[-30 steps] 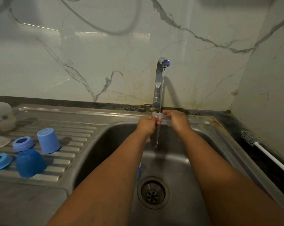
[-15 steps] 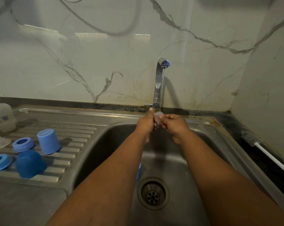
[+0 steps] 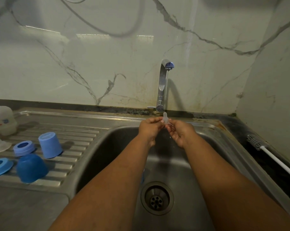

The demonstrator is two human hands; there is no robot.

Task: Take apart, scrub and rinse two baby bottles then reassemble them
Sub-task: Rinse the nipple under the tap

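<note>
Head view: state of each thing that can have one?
Tap: running, thin stream.
Teat: held by both hands under the stream, tip up.
Left hand: pinching the teat.
Right hand: pinching the teat's rim.
Second teat: upright on the drainboard.
Light blue cap: upside down.
Dark blue cap: upside down.
Bottle brush: lying on the counter.

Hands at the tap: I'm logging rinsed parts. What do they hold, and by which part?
Left hand and right hand pinch a clear teat by its base rim.

head cam, looks fwd+down at sink (image 3: 97, 139), close.
</note>
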